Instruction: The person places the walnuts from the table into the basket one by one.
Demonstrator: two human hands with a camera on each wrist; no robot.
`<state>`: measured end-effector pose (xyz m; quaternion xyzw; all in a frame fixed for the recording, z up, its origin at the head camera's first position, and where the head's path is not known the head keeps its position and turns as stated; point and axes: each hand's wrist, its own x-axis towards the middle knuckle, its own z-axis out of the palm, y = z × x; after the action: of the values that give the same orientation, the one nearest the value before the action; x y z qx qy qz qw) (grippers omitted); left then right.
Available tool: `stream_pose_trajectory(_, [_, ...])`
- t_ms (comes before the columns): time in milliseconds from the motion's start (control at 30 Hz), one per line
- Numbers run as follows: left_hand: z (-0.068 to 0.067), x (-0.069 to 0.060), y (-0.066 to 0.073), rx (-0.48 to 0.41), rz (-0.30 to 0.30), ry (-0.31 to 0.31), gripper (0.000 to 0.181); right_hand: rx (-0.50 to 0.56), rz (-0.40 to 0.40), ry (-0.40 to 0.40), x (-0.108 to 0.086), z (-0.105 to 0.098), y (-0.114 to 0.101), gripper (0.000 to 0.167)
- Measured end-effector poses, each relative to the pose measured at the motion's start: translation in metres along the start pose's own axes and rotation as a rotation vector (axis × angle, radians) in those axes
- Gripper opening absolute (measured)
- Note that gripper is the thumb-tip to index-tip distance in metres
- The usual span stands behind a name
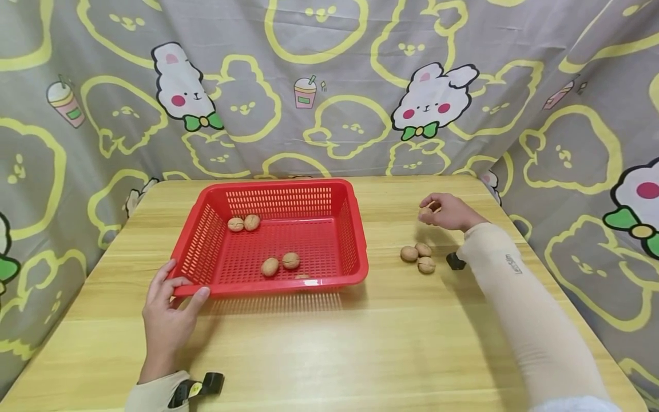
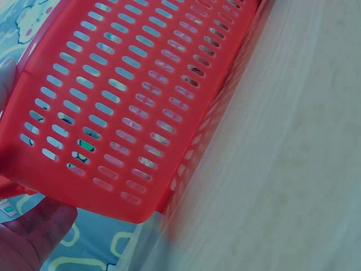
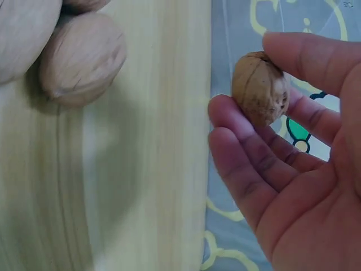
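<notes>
3 walnuts (image 1: 426,265) lie right of the basket (image 1: 247,289); 5 more (1 mostly hidden) show inside it. Also to the basket's right, the right hand (image 1: 448,212) pinches 1 walnut (image 3: 256,87) between thumb and fingers, while the left hand (image 1: 172,315) grips the basket's near left corner. Each should prove light, hard and rough, best taken around its middle.

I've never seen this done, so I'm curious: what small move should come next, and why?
Probably carry the walnut over to the red basket: the right-hand grip pinches it off the table, other walnuts lie inside, and the left-hand grip holds the basket's near-left corner.
</notes>
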<state>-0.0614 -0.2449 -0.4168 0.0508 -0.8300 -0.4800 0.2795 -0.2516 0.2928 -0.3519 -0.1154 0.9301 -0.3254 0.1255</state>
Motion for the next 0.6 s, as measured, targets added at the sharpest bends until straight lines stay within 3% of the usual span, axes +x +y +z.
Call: stream_pose_trajectory(600, [0.0,-0.001,0.0,0.004,-0.018,-0.01,0.028,-0.013,-0.056,0.024,0.016,0.007,-0.033,0.035])
